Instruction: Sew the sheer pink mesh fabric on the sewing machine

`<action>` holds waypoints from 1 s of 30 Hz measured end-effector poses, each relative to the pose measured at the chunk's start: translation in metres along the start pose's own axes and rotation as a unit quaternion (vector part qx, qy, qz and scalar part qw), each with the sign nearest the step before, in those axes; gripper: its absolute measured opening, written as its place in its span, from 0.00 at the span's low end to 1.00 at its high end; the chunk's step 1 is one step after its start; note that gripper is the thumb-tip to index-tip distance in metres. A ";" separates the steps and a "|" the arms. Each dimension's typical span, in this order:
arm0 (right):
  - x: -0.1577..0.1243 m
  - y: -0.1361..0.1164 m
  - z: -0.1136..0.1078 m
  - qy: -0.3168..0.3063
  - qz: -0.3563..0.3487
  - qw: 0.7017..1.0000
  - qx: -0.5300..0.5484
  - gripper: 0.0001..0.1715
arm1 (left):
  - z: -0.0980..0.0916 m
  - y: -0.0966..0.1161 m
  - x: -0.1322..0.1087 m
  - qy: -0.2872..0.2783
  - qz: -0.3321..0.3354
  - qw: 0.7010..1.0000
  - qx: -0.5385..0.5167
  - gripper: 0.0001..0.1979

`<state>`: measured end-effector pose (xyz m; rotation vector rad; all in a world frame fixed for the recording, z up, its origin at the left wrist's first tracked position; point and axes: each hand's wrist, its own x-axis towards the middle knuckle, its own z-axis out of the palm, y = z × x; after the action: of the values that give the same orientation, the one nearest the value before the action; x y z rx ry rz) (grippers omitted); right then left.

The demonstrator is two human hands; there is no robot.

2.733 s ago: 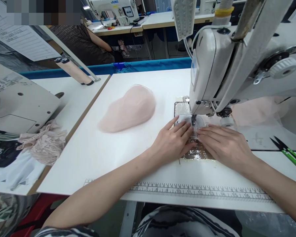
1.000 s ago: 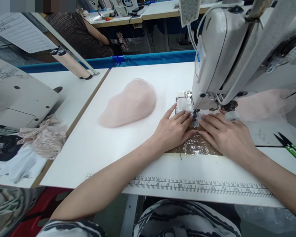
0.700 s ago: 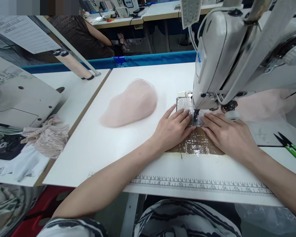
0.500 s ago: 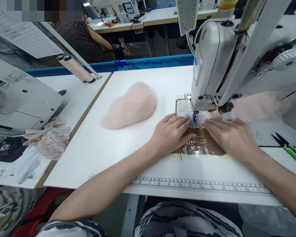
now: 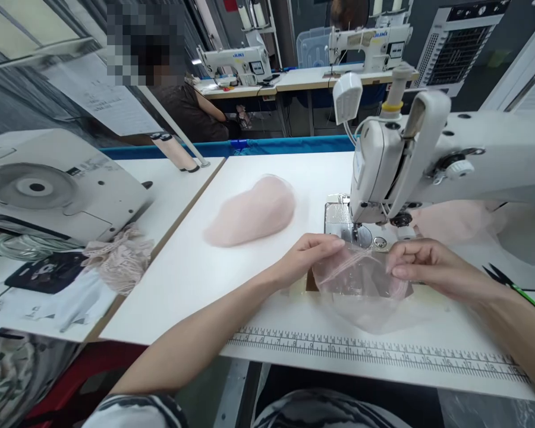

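A sheer pale pink piece of fabric [image 5: 361,303] is stretched between my two hands, in front of the sewing machine's [image 5: 383,160] needle area. My left hand [image 5: 310,255] pinches its upper left edge between thumb and fingers. At the right edge my right hand [image 5: 428,267] grips it with curled fingers. A stitched seam line crosses the fabric near the left hand. Beneath it, partly covered, lies a brown taped patch [image 5: 312,280] on the table. A stack of similar sheer pink pieces [image 5: 254,211] rests flat to the left.
Black-tipped green thread snips [image 5: 517,288] lie at the right. A printed ruler [image 5: 361,349] runs along the table's front edge. More pink fabric [image 5: 455,220] lies behind the machine arm. Bundled lace trim [image 5: 120,258] sits on the left table; a person [image 5: 187,110] sits beyond.
My hands have come back from flat beside the presser foot and now hold the sheer fabric up in front of it. The head view has tilted upward, showing more of the room.
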<state>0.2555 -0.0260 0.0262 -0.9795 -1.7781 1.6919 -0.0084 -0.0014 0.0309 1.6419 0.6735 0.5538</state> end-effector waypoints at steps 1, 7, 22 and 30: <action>0.000 0.001 -0.001 -0.003 0.002 1.000 -0.012 0.08 | 0.000 0.000 0.000 0.003 0.000 1.000 0.007 0.21; 0.000 0.000 -0.002 0.008 0.022 0.999 -0.028 0.08 | 0.003 0.004 -0.001 0.040 0.015 0.999 0.032 0.21; 0.006 0.006 -0.002 0.036 0.057 0.997 -0.035 0.12 | 0.011 0.010 -0.005 0.051 0.071 0.996 0.009 0.17; 0.009 0.004 0.003 0.075 0.023 0.995 -0.056 0.10 | 0.008 0.029 -0.011 0.038 0.070 0.997 0.026 0.16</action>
<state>0.2482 -0.0214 0.0205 -1.1714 -1.7796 1.5162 -0.0070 -0.0175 0.0584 1.7334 0.6368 0.7065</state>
